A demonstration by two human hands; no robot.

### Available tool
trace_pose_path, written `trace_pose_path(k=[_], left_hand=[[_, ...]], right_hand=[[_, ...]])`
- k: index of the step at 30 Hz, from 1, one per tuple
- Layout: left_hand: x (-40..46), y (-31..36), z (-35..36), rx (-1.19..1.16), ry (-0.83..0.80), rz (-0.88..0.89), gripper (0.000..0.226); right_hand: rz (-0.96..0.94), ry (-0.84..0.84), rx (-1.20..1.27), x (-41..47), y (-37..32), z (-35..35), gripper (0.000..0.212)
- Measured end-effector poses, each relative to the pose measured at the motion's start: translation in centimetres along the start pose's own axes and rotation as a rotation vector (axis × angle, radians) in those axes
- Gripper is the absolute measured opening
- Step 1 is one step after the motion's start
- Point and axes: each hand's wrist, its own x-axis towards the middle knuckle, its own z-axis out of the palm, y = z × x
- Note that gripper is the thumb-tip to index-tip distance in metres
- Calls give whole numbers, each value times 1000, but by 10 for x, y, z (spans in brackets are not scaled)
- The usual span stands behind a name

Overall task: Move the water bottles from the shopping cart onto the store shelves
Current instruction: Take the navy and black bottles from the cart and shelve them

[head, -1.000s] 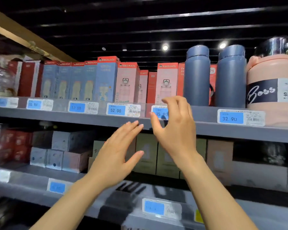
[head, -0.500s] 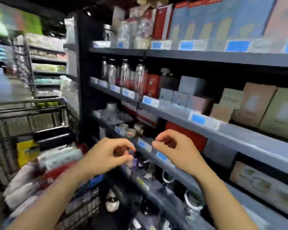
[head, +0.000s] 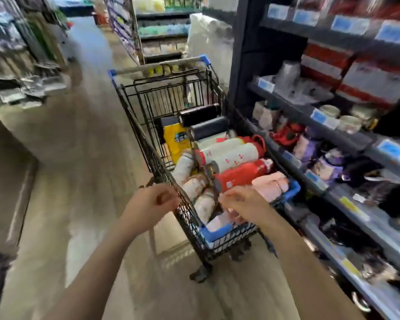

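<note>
The person is standing at the near end of the shopping cart [head: 208, 236], and the water bottles [head: 229, 155] are lying on their sides in its basket, piled across one another just ahead of and below both hands. The right hand [head: 243, 202] is hovering over the near end of the basket with its fingers loosely curled and gripping nothing; directly beyond its fingertips a red bottle [head: 243, 173] is lying with its long axis running up and to the right, away from the hand, its cap end pointing toward the shelves [head: 346, 199] on the right. A pink bottle [head: 271, 184] is lying just to the right of that hand, close against the blue corner guard [head: 292, 189]. Further out from the hand, two white bottles with red lids [head: 234, 155] are lying roughly parallel to the red one. The left hand [head: 150, 204] is loosely closed and empty, sitting outside the cart's left wall, so the wire side is standing between it and the bottles. The right hand is judged the nearer one, and the red bottle's near end looks the easiest to take; a grip around its body across the long axis seems to suit. The frame is blurred, so finer details of the bottles cannot be told.
</note>
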Motion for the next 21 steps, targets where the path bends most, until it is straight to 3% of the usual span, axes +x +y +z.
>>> trace_pose_path(k=[6, 15, 17, 18, 20, 21], left_hand=[[23, -70, 3, -62, -17, -142, 18], [187, -126, -33, 69, -151, -118, 19], [239, -132, -42, 68, -175, -81, 9], [265, -134, -45, 71, -173, -53, 3], [308, -139, -45, 68, -149, -13, 7], [323, -142, -44, 49, -143, -18, 7]], right_hand=[[169, -181, 230, 92, -8, 50, 15], [261, 289, 716, 314, -39, 43, 12], [281, 401, 750, 364, -40, 35, 27], [303, 438, 725, 388, -41, 30, 46], [324, 517, 686, 428, -42, 21, 80], [346, 545, 663, 441, -46, 17, 84]])
